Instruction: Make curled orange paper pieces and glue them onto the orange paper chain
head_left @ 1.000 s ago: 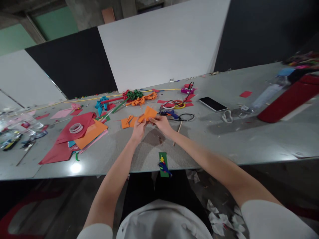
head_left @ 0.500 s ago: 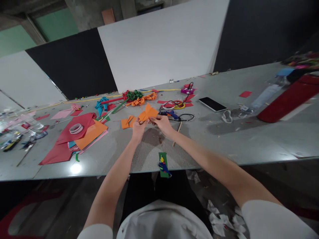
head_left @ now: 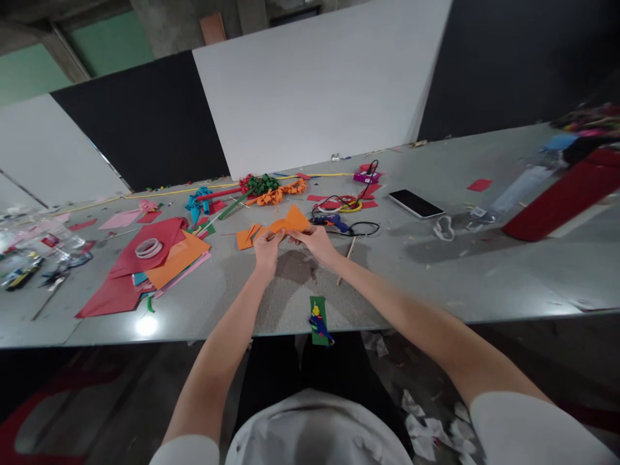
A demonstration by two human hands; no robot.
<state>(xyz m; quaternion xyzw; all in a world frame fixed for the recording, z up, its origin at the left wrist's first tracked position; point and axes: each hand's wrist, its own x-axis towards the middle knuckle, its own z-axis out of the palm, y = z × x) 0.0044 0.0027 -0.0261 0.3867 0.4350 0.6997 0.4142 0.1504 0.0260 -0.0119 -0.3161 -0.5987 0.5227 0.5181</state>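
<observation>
Orange paper [head_left: 296, 219] has shifted slightly, left hand [head_left: 266, 250] and right hand [head_left: 316, 244] pinching it; scruffy grey counter [head_left: 460, 278], white panel [head_left: 320, 90] behind.

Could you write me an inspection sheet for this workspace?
Surface: grey table, with paper scraps scattered on it.
Work in hand: orange paper, bent; loose orange pieces lie to its left.
Clutter: red sheets, tape roll, phone, red bottle.
Hands: left hand and right hand both pinch the orange paper.
Cables: black cable looped beside the blue glue gun; yellow cord along the rear.
Surroundings: white panel and black panel behind; crumpled white paper on the floor.
</observation>
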